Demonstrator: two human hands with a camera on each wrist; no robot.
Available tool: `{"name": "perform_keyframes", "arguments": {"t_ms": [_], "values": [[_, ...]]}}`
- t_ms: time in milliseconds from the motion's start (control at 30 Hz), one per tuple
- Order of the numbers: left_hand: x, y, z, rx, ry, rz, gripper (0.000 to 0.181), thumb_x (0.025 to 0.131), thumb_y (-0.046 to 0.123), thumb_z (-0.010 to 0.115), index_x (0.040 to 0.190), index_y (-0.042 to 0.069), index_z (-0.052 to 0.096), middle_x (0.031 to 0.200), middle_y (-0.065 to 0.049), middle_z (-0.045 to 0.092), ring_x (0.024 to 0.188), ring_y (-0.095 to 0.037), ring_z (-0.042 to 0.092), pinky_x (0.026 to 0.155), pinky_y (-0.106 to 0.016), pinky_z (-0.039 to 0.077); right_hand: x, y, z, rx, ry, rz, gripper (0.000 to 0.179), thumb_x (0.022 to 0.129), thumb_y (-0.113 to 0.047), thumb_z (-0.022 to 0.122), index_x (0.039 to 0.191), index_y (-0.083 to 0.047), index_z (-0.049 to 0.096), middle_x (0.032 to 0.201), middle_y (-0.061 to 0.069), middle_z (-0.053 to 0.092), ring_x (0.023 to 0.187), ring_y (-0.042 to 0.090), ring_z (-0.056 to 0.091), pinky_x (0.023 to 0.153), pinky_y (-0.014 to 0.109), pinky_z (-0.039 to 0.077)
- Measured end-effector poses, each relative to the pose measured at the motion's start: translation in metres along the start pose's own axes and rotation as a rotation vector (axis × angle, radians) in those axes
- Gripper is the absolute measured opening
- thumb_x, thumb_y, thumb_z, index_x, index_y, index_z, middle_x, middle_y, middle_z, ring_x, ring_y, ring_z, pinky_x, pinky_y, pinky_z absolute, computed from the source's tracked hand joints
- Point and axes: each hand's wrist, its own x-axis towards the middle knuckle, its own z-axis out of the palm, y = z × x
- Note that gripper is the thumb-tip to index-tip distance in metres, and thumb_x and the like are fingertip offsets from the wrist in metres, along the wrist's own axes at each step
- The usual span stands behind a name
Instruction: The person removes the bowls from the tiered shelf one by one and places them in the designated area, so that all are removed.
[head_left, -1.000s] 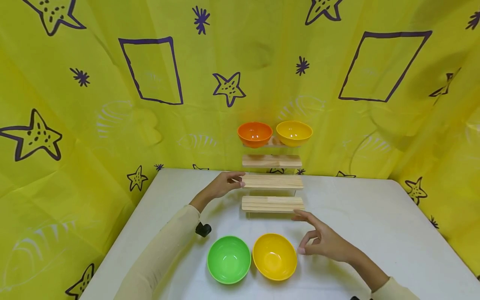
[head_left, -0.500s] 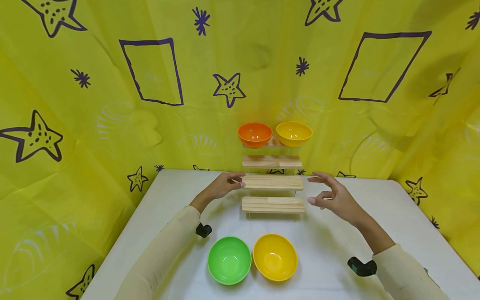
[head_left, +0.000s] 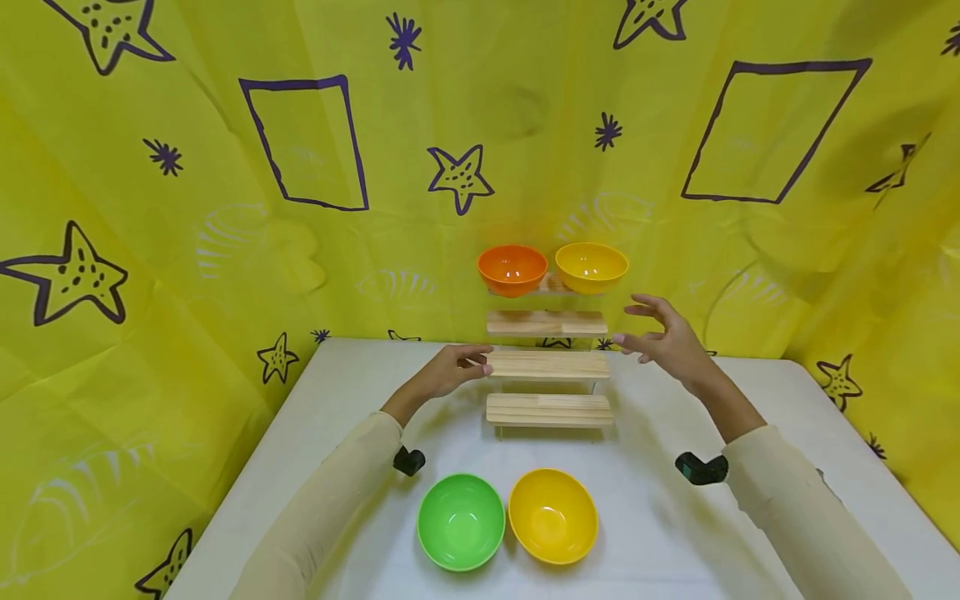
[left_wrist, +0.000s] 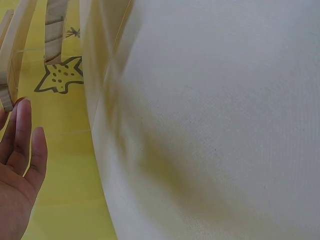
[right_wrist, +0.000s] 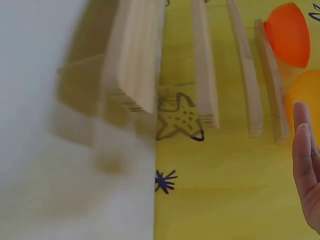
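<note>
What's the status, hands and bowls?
Left hand on wooden rack; right hand empty. Orange bowl, yellow bowl on top; green bowl, second yellow bowl on table. Nothing seen blocking.

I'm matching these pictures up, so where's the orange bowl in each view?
Head: above centre, the orange bowl sits on the wooden stand's top shelf, left end.
Left wrist: not in this picture.
Right wrist: upper right, near the edge.
Shared landmark: the wooden stand, at upper left in the left wrist view, across the upper part in the right.

Yellow backdrop (head_left: 536,183): behind and beside white table (head_left: 810,442). Printed starfish (head_left: 461,178), two dark four-sided outlines (head_left: 296,85): above table's rear edge.
</note>
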Motion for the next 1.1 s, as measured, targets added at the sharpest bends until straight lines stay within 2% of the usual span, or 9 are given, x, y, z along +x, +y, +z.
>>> {"name": "perform_keyframes", "arguments": {"t_ms": [133,300,500,833,1100], "values": [[0.0,0.0,0.0,-0.001,0.004,-0.004,0.05,0.1,0.024,0.065,0.145,0.007,0.054,0.128,-0.017,0.066,0.109,-0.029,0.065,0.097,-0.041,0.053,0.016,-0.006,-0.006,-0.024,0.013,0.02,0.086,0.097,-0.031,0.068,0.16,-0.009,0.014,0.158,0.023,0.031,0.082,0.0,0.069,0.073,0.027,0.058],[0.001,-0.001,0.0,0.0,0.009,-0.003,0.049,0.1,0.024,0.065,0.145,0.007,0.055,0.126,-0.017,0.067,0.108,-0.029,0.066,0.096,-0.04,0.053,0.032,-0.011,-0.01,-0.031,0.033,0.045,0.093,0.096,-0.037,0.068,0.161,-0.008,0.008,0.16,0.024,0.028,0.083,0.002,0.07,0.074,0.026,0.057],[0.001,0.0,0.001,-0.005,0.011,0.002,0.049,0.1,0.024,0.065,0.145,0.006,0.055,0.127,-0.018,0.066,0.108,-0.029,0.066,0.096,-0.04,0.053,0.048,-0.012,-0.011,-0.01,0.032,0.065,0.096,0.096,-0.038,0.067,0.162,-0.01,0.003,0.162,0.023,0.023,0.082,0.001,0.069,0.071,0.021,0.056],[0.0,0.003,0.001,-0.021,0.01,-0.029,0.05,0.1,0.026,0.065,0.146,0.009,0.054,0.13,-0.017,0.065,0.11,-0.029,0.066,0.097,-0.041,0.053,0.059,-0.029,-0.012,0.02,0.0,0.109,0.097,0.097,-0.032,0.066,0.161,-0.006,-0.002,0.163,0.027,0.016,0.075,-0.002,0.067,0.071,0.02,0.055],[0.0,0.002,0.001,-0.01,0.014,-0.043,0.05,0.099,0.026,0.065,0.145,0.01,0.055,0.13,-0.017,0.065,0.111,-0.029,0.065,0.098,-0.041,0.053,0.072,-0.027,-0.006,0.01,-0.005,0.101,0.1,0.095,-0.041,0.068,0.162,-0.012,-0.001,0.163,0.025,0.018,0.078,0.0,0.068,0.073,0.023,0.056]]}}
